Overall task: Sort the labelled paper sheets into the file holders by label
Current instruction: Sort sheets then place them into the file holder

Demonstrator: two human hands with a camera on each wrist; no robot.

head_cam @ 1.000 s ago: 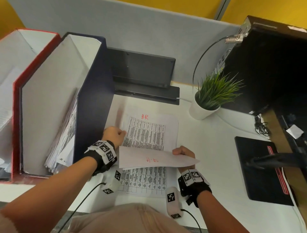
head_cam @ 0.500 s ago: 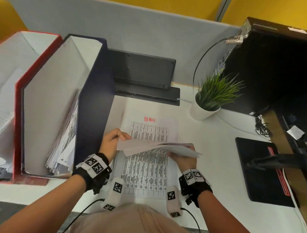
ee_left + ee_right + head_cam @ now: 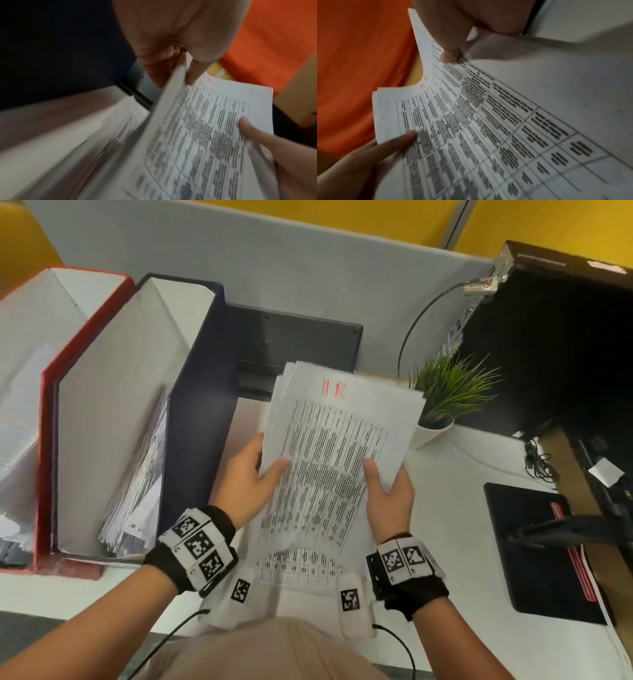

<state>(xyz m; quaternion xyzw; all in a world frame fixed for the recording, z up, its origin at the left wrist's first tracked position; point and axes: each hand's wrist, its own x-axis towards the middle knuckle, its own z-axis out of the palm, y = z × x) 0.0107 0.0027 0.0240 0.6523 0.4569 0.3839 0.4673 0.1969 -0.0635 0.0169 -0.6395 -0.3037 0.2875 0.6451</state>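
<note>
While hands (image 3: pixel 318 484) blur, stack's (image 3: pixel 471 135) table readable

At nine o'clock the blue file holder (image 3: pixel 191 412) walls off the counter (image 3: pixel 455 529), a potted plant (image 3: pixel 442 402) and dark tower (image 3: pixel 561 344) crowd two o'clock, while bare surface lies open at three o'clock before the black pad (image 3: pixel 527 546).

head view looks down from above, wrist views close, all sharing the sheets (image 3: pixel 329 460)
</note>
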